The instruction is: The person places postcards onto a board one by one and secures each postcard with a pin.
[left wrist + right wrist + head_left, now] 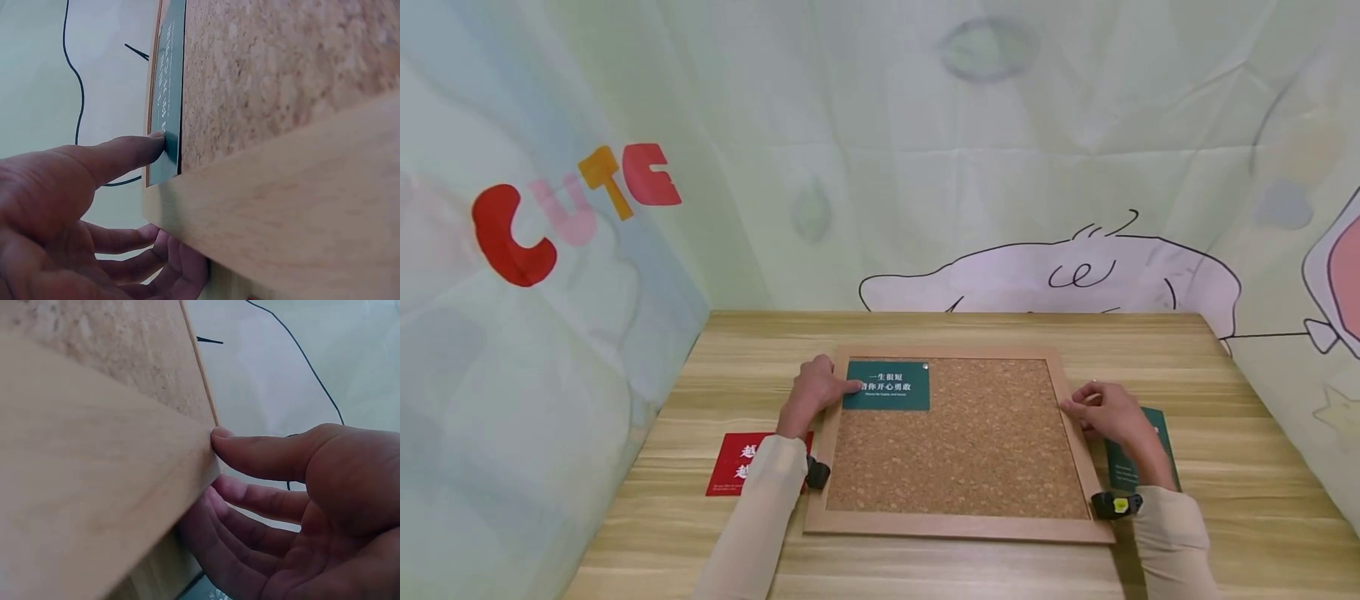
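A wood-framed corkboard [962, 458] lies before me, a green card [887, 400] with white writing in its upper left corner. A round silvery pushpin [926, 366] sits at the card's upper right corner. My left hand [812, 392] grips the board's left side; in the left wrist view its thumb [125, 155] presses on the card and its fingers curl against the frame's outer edge. The right hand [1108, 410] holds the frame's right side. Its thumb [262, 453] touches the rim in the right wrist view, with the fingers bent below along the outer side.
A red card [726, 467] with white writing lies left of the board, partly under the left sleeve. Another green card [1159, 429] lies to the right, partly behind the right forearm. The wood-grain table [700, 383] meets printed curtains [775, 208] behind and at both sides.
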`<state>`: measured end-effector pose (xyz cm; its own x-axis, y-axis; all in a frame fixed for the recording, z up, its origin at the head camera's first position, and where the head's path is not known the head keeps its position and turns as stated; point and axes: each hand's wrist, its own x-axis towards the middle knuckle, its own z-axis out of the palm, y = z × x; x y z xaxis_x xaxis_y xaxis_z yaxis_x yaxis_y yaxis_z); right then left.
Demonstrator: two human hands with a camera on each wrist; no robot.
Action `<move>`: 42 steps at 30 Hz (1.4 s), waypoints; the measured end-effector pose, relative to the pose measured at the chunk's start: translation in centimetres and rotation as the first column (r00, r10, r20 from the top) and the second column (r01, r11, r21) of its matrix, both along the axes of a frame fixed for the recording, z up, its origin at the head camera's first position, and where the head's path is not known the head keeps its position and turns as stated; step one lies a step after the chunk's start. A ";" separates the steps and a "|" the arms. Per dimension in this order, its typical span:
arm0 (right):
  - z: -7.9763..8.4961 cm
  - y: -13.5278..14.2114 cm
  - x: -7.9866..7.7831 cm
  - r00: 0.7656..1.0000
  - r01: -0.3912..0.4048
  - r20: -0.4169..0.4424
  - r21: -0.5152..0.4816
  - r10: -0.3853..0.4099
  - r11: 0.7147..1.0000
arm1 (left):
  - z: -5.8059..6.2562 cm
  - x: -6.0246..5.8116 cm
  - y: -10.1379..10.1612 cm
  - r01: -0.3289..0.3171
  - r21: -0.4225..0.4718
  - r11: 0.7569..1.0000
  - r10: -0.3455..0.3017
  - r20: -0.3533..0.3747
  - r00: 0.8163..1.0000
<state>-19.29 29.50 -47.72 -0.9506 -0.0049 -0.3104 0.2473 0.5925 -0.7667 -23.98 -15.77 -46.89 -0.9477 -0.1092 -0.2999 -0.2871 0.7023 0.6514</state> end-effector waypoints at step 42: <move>0.8 -0.1 -1.3 0.997 -0.033 0.065 0.030 0.031 0.999 | 0.4 0.1 0.1 -0.004 0.013 1.000 0.004 0.028 1.000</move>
<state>-20.56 29.40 -46.88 -0.9281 -0.0246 -0.3714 0.2759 0.6243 -0.7308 -23.93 -15.64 -46.47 -0.9384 -0.1087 -0.3281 -0.3083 0.6926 0.6521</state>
